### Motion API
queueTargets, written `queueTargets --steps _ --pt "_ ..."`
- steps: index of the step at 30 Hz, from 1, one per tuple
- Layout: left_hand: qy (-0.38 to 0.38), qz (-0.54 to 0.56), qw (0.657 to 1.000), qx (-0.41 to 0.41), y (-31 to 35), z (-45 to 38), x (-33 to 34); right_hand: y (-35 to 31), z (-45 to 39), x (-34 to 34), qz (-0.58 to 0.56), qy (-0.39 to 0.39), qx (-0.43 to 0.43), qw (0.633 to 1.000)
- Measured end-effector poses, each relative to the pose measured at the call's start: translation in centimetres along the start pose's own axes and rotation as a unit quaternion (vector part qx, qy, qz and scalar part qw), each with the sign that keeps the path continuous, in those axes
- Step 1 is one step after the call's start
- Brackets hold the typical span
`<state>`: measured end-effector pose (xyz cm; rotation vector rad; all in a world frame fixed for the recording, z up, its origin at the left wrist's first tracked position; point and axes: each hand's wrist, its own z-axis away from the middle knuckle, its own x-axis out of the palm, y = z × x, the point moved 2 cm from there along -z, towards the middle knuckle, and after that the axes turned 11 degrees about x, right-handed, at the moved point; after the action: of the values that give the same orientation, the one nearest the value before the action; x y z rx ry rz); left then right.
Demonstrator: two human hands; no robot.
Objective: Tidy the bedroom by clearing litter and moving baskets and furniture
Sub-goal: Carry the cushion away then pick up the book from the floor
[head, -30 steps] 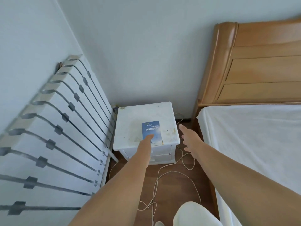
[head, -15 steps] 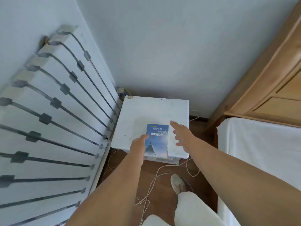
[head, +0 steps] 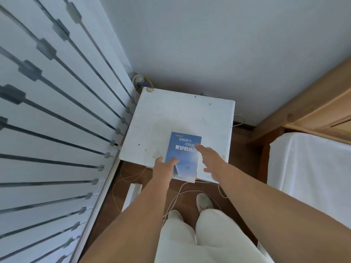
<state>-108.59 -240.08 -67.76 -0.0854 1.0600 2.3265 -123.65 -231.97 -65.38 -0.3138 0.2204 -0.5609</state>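
Note:
A blue book lies near the front edge of a white nightstand in the corner. My left hand reaches over the book's lower left part, fingers straight and touching the cover. My right hand is stretched over the book's right edge, its fingers spread and a fingertip on the cover's upper right. Neither hand grips the book.
A white slatted frame leans on the left wall beside the nightstand. A wooden headboard and a white mattress stand to the right. Cables trail over the wooden floor by my feet. A small object sits behind the nightstand.
I have stepped closer and now look more steeply down. Both hands have come forward onto the blue book; before, the right hand hovered beside the nightstand.

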Motion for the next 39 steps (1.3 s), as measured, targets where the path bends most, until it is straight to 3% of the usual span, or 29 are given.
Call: queueTargets --steps 8,18,24,32,35,39 --pt "0.009 -0.046 0.997 -0.063 -5.4 -4.5 0.6 3.3 -6.3 2.5 -0.009 -0.054 0.005 0.999" --pt "-0.057 0.090 0.983 -0.149 -6.9 -5.7 1.0 3.4 -8.0 2.5 0.000 -0.030 0.009 1.000" --pt "-0.079 0.205 0.966 -0.133 -3.1 -1.8 0.3 2.2 -3.6 1.8 0.030 0.032 0.008 0.999" --pt "-0.083 0.287 0.945 -0.131 0.2 4.9 -8.1 -0.1 5.2 4.9 0.074 0.044 -0.026 0.996" --pt "-0.118 0.338 0.928 -0.106 1.6 7.4 -12.4 -1.4 8.6 7.3 0.033 0.009 -0.035 0.999" --pt "-0.183 0.340 0.918 -0.087 2.6 10.5 -17.1 -3.0 12.3 9.8 -0.030 -0.105 -0.044 0.993"
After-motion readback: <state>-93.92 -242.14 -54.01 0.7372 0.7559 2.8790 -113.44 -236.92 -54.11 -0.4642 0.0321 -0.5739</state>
